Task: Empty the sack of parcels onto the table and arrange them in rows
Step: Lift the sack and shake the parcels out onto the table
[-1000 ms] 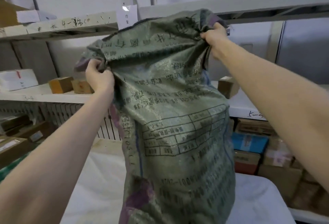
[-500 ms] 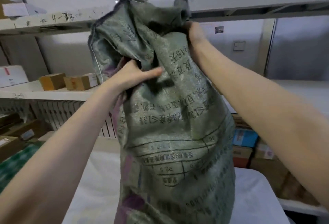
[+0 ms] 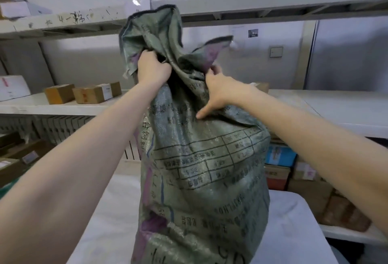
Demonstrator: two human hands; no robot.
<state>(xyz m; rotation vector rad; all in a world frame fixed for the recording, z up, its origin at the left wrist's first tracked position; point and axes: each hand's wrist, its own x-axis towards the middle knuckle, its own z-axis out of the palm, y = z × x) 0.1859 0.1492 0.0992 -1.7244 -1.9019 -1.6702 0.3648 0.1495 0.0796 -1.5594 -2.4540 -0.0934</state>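
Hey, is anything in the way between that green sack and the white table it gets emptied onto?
Nothing visible. The left hand and right hand grip the sack at its gathered top, directly over the table; its base is out of view.

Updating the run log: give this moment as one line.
sack: upright over table; left hand: grips top; right hand: grips top; parcels: none visible

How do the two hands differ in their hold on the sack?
The left hand sits higher than the right hand. The left hand is fisted round the bunched neck; right hand pinches a fold, thumb stretched across the sack. Both grip its fabric near the top.
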